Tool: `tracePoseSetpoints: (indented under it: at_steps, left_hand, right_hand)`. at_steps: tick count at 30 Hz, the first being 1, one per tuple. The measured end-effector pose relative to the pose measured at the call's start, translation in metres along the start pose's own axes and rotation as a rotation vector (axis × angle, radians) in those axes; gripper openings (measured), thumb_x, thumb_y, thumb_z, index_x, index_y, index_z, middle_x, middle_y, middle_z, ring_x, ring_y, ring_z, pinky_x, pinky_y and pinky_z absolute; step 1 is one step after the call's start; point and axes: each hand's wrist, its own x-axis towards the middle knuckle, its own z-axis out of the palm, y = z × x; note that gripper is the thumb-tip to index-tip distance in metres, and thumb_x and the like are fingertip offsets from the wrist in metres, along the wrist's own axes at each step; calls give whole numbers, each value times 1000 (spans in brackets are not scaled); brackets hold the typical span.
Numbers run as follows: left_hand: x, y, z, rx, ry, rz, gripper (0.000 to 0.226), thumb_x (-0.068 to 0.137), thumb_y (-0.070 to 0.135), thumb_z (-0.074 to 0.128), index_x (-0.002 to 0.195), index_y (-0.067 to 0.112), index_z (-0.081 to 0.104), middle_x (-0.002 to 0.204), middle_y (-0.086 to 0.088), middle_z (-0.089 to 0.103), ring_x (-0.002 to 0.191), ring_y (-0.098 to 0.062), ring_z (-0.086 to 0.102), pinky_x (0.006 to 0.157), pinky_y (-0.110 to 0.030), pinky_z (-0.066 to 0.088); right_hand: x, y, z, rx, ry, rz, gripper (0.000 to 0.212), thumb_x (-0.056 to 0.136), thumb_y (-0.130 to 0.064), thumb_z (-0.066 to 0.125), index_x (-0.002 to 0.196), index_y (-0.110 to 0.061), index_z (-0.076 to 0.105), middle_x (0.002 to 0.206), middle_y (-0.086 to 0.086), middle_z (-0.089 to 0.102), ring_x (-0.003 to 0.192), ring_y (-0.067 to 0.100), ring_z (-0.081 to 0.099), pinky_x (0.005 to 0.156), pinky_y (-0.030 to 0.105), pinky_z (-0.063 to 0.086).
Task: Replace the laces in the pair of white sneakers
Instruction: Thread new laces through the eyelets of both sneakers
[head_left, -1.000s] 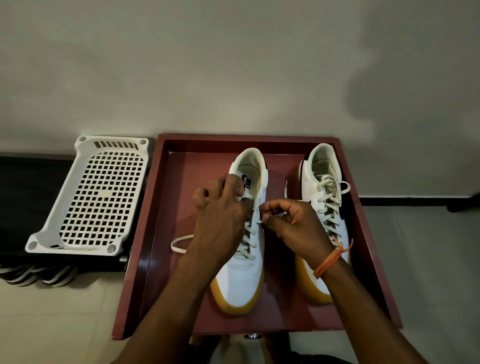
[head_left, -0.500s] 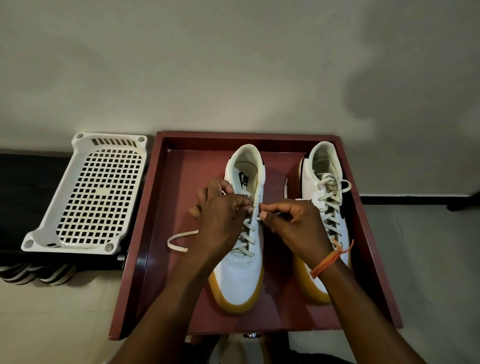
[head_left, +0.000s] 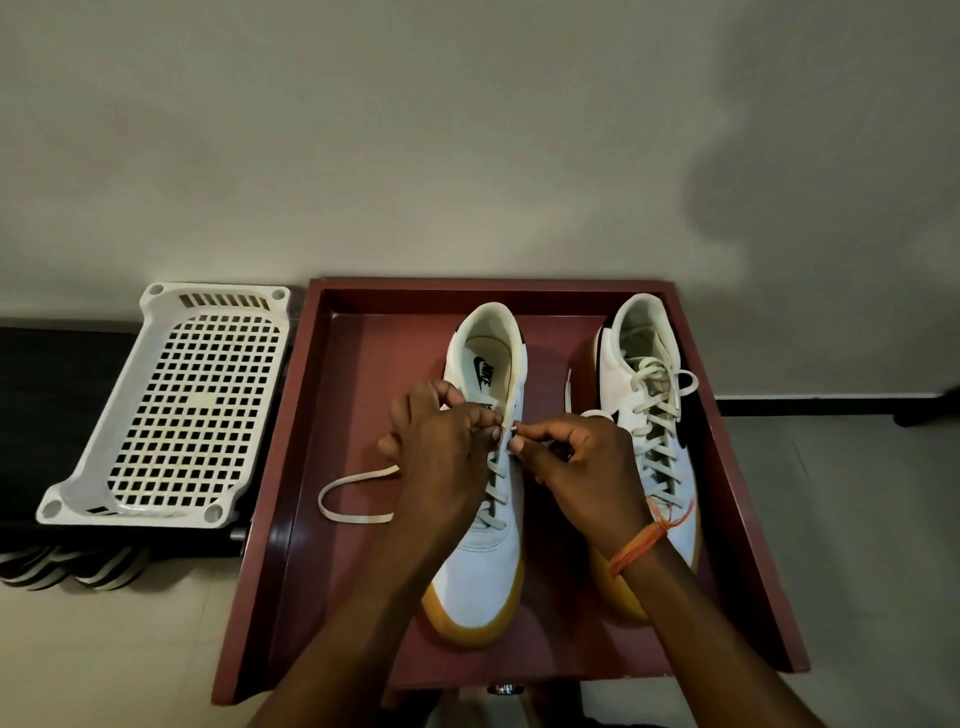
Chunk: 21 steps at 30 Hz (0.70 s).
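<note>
1. A white perforated basket (head_left: 176, 410) lies at far left on a dark surface; striped shapes beneath it are cut off and hard to identify.
2. A loose lace loop (head_left: 353, 499) trails across the bare floor of the red tray (head_left: 291, 467), its far end hidden under the left hand (head_left: 441, 457).
3. The left hand, fingers curled, pinches the lace at the upper eyelets of the left sneaker (head_left: 483, 571), covering the tongue.
4. The right hand (head_left: 587, 467), with an orange thread on its wrist, pinches the lace tip against the left hand's fingers.
5. The laced right sneaker (head_left: 649, 415) stands close to the tray's right wall, its toe hidden by the forearm.
6. The tray's near edge is partly hidden by both arms.
</note>
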Motion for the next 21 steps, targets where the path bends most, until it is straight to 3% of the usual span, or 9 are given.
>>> tracePoseSetpoints:
  at_steps: [5,7,11,14,17,19,21]
  left_hand:
    - [1,1,-1,4,-2,54,12,85,13,74,91,22,79,105,10,37,110,-22,37,91,-52,44]
    - [1,3,-5,109,0,89,13,87,18,72,96,25,78,108,9,37,113,-24,36,93,-52,40]
    - [3,2,-18,271,-70,138,11,90,39,67,96,35,75,111,13,33,115,-20,31,91,-39,28]
    - [3,0,-23,351,-99,192,14,90,44,65,97,35,72,119,9,38,114,-20,31,90,-42,33]
    - [0,0,-26,412,-158,185,16,94,45,58,105,36,67,127,8,34,116,-17,25,87,-34,21]
    - [0,0,-29,431,-180,188,17,95,46,56,108,37,63,124,11,29,115,-15,23,84,-33,15]
    - [0,3,-30,377,-216,157,13,96,44,56,105,38,62,117,15,25,115,-13,24,85,-33,15]
  right_hand:
    - [-1,-2,5,173,83,160,4,82,-8,75,79,-11,75,70,-2,71,55,1,60,56,13,47]
    - [-2,-2,11,150,107,140,10,83,-7,74,76,-13,72,71,-4,71,62,4,64,61,16,50]
    - [-1,-2,10,111,116,107,11,88,-11,68,77,-13,66,75,-2,68,70,14,65,66,33,56]
    - [6,-5,-9,133,138,120,13,89,-9,63,78,-13,63,69,-1,65,63,17,63,60,37,52]
    - [17,-11,-42,283,289,225,15,94,-8,54,81,-14,60,64,6,61,53,16,59,49,28,47]
    - [22,-11,-59,420,487,263,18,94,-7,48,81,-16,57,62,8,59,47,17,56,46,26,45]
    - [22,-11,-61,481,581,280,17,94,-8,46,83,-17,54,65,10,61,44,20,57,45,27,46]
